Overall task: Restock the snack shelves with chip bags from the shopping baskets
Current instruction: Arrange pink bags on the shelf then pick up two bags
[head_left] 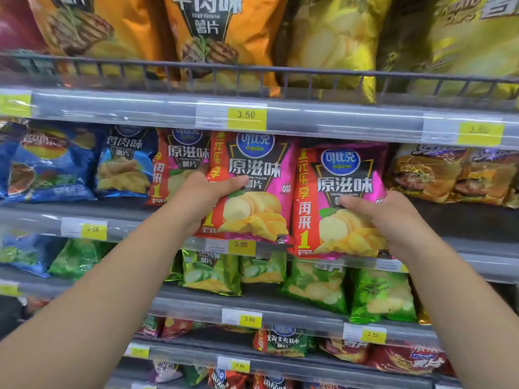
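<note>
Two pink-and-red chip bags are held up in front of the second shelf [84, 214]. My left hand [205, 196] grips the left pink bag [261, 175] by its left edge, thumb across the front. The right pink bag [337, 234] is held by my right hand [387, 217] at its right side, thumb on the front. Both bags stand upright, side by side, their lower ends over the shelf's front rail. A third bag of the same kind [179, 161] stands on the shelf behind my left hand. No shopping basket is in view.
Blue chip bags [56, 164] fill the shelf's left part, brown-gold bags [449, 175] its right. Large orange [134, 32] and yellow bags [351, 43] stand behind a wire rail above. Green bags [317, 287] and red bags [393, 357] lie on the lower shelves.
</note>
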Demonstrator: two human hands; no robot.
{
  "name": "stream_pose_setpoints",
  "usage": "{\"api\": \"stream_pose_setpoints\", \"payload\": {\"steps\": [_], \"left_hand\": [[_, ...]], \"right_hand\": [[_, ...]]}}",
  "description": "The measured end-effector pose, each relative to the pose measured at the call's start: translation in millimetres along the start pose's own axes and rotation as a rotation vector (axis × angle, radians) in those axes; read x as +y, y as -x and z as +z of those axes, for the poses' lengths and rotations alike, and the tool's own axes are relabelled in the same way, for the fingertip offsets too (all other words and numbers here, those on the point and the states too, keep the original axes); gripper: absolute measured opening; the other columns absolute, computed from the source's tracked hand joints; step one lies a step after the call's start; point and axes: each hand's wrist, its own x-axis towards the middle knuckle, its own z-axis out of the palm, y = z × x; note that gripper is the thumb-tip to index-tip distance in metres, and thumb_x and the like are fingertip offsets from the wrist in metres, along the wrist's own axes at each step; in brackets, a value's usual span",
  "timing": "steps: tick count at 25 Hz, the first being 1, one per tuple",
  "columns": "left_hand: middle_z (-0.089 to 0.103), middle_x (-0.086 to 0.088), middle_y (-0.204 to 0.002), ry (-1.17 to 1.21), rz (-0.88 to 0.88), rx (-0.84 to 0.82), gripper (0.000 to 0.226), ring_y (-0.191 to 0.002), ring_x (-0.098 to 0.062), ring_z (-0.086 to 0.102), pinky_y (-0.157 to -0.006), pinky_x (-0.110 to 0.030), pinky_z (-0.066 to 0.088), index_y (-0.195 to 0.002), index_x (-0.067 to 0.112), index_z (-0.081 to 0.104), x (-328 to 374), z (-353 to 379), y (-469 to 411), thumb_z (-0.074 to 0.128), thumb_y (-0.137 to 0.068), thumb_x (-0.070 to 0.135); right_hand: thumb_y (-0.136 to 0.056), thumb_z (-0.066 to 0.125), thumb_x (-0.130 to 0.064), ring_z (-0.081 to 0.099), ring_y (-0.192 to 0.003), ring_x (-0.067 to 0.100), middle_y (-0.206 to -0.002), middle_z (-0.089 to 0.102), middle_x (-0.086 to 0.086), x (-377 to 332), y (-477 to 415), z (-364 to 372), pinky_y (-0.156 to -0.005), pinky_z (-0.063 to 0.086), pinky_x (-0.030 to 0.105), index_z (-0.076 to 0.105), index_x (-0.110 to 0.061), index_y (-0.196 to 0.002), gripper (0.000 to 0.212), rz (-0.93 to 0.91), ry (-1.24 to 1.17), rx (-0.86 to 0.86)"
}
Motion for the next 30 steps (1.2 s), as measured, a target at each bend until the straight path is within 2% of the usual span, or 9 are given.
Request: {"api": "stream_pose_setpoints", "payload": {"steps": [3,6,8,13,17,19,21,25,30], "left_hand": [[0.067,0.011,-0.084,0.012,0.055,0.021,0.044,-0.064,-0.003,0.068,-0.058,-0.02,0.056,-0.099,0.034,0.045,2.0,-1.3,-22.9,0.08,-0.077,0.021],[0.069,0.013,-0.087,-0.05,0.123,0.042,0.033,-0.08,-0.006,0.069,-0.07,-0.024,0.056,-0.09,0.033,0.053,1.2,2.1,-41.3,0.081,-0.076,0.023],[0.072,0.009,-0.096,-0.121,0.155,0.048,0.037,-0.089,-0.013,0.07,-0.081,-0.03,0.056,-0.101,0.03,0.06,-4.6,4.0,-51.2,0.084,-0.073,0.027],[0.071,0.005,-0.098,-0.261,0.2,0.165,0.055,-0.09,-0.016,0.069,-0.081,-0.033,0.057,-0.117,0.02,0.061,-16.7,10.3,-69.3,0.085,-0.07,0.034],[0.061,0.002,-0.124,-0.398,0.262,0.22,0.085,-0.111,-0.015,0.059,-0.096,-0.027,0.045,-0.14,0.018,0.039,-16.3,23.1,-77.6,0.085,-0.07,0.034],[0.05,0.005,-0.136,-0.438,0.371,0.285,0.103,-0.12,-0.011,0.051,-0.104,-0.024,0.037,-0.146,0.015,0.027,-16.7,26.6,-71.4,0.086,-0.064,0.039],[0.042,-0.011,-0.143,-0.528,0.532,0.387,0.112,-0.132,-0.024,0.044,-0.113,-0.037,0.034,-0.146,0.007,0.027,-22.6,28.9,-60.9,0.084,-0.059,0.047],[0.021,-0.019,-0.153,-0.874,0.543,0.353,0.112,-0.141,-0.039,0.025,-0.111,-0.047,0.029,-0.153,0.018,0.023,-36.5,43.5,-31.9,0.087,-0.064,0.042],[0.014,-0.012,-0.155,-0.82,0.498,0.263,0.106,-0.143,-0.034,0.023,-0.109,-0.042,0.03,-0.152,0.029,0.02,-43.3,41.0,-33.8,0.086,-0.069,0.033]], "right_hand": [[-0.04,0.089,-0.042,0.072,-0.069,0.029,-0.083,0.075,0.015,-2.6,-21.6,7.5,-0.074,0.06,0.048,0.069,0.001,-0.102,0.078,0.059,0.012,0.068],[-0.021,0.094,-0.052,0.07,-0.091,0.03,-0.105,0.073,0.011,-1.4,-41.9,12.2,-0.087,0.055,0.051,0.063,-0.006,-0.121,0.114,0.069,-0.016,0.131],[-0.014,0.092,-0.063,0.069,-0.097,0.03,-0.111,0.071,0.008,0.6,-56.2,11.5,-0.091,0.054,0.052,0.059,-0.012,-0.127,0.128,0.024,-0.004,0.144],[-0.029,0.092,-0.056,0.071,-0.091,0.027,-0.104,0.073,0.004,3.6,-77.9,9.1,-0.087,0.056,0.05,0.065,-0.017,-0.114,0.097,-0.027,0.019,0.15],[-0.045,0.091,-0.044,0.072,-0.089,0.025,-0.101,0.074,0.003,11.8,-88.1,12.7,-0.087,0.056,0.05,0.065,-0.016,-0.111,0.076,-0.062,-0.023,0.103],[-0.062,0.089,-0.03,0.071,-0.09,0.021,-0.1,0.072,-0.001,14.9,-92.2,13.8,-0.088,0.056,0.048,0.062,-0.021,-0.101,0.049,-0.081,-0.05,0.096],[-0.07,0.086,-0.021,0.07,-0.091,0.017,-0.099,0.071,-0.006,19.6,-96.4,12.3,-0.09,0.055,0.045,0.06,-0.025,-0.101,0.041,-0.108,-0.053,0.093],[-0.061,0.089,-0.017,0.07,-0.093,0.013,-0.104,0.072,-0.007,27.6,-96.0,7.5,-0.093,0.053,0.042,0.057,-0.024,-0.121,0.068,-0.111,0.009,-0.024],[-0.023,0.097,-0.041,0.066,-0.106,0.017,-0.119,0.068,-0.005,35.5,-95.3,2.2,-0.094,0.053,0.043,0.044,-0.026,-0.137,0.127,-0.1,0.077,-0.111]]}}
